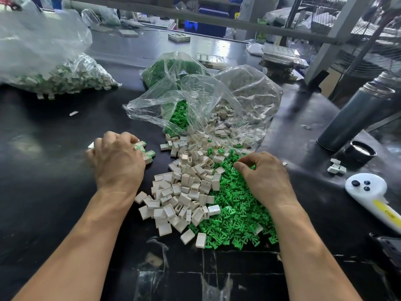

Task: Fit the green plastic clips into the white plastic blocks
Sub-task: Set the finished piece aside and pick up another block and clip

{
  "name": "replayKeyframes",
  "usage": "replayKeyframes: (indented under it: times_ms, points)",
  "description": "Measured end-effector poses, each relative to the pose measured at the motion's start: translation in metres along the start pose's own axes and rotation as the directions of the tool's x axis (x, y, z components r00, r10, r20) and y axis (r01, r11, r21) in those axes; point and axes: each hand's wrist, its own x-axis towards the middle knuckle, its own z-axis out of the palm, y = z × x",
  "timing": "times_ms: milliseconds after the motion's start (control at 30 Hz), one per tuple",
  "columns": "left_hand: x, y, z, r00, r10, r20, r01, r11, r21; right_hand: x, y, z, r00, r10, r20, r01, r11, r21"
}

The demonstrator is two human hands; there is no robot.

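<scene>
A heap of white plastic blocks [184,185] lies at the middle of the dark table, beside a heap of green clips [236,216] to its right. My left hand [118,158] is curled over a small cluster of assembled blocks with green clips [147,154] to the left of the heaps; what its fingers hold is hidden. My right hand [263,178] rests on the green clips with fingers bent down into them, thumb and forefinger close together. Whether they pinch a clip I cannot see.
A clear bag [217,101] behind the heaps spills blocks and clips. Another bag of assembled parts [63,77] sits far left. A grey flask [353,118], its cap [360,152], a few loose blocks [336,167] and a white controller [373,196] lie on the right.
</scene>
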Motion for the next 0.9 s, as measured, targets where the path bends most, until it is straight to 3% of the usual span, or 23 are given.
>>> replayKeyframes:
  times_ms: [133, 233, 333, 567, 900]
  points:
    - [-0.007, 0.011, -0.002, 0.987, 0.158, -0.023, -0.159, 0.982, -0.098, -0.001, 0.001, 0.000, 0.999, 0.003, 0.048, -0.002, 1.000, -0.013]
    - [-0.016, 0.020, -0.001, 0.957, 0.282, 0.070, -0.251, 0.923, -0.293, -0.002, 0.001, 0.001, 0.998, -0.001, 0.060, 0.002, 1.000, -0.016]
    - [-0.024, 0.026, 0.002, 0.930, 0.325, 0.174, -0.232, 0.883, -0.409, -0.002, 0.000, 0.001, 0.999, -0.014, 0.052, 0.014, 1.000, -0.006]
    - [-0.032, 0.034, 0.007, 0.875, 0.388, 0.290, -0.222, 0.853, -0.471, -0.005, -0.003, 0.004, 0.996, -0.016, 0.085, 0.018, 1.000, -0.025]
    - [-0.034, 0.040, 0.007, 0.884, 0.384, 0.266, -0.222, 0.847, -0.483, -0.007, -0.010, 0.009, 0.998, -0.043, 0.037, 0.043, 0.999, -0.013]
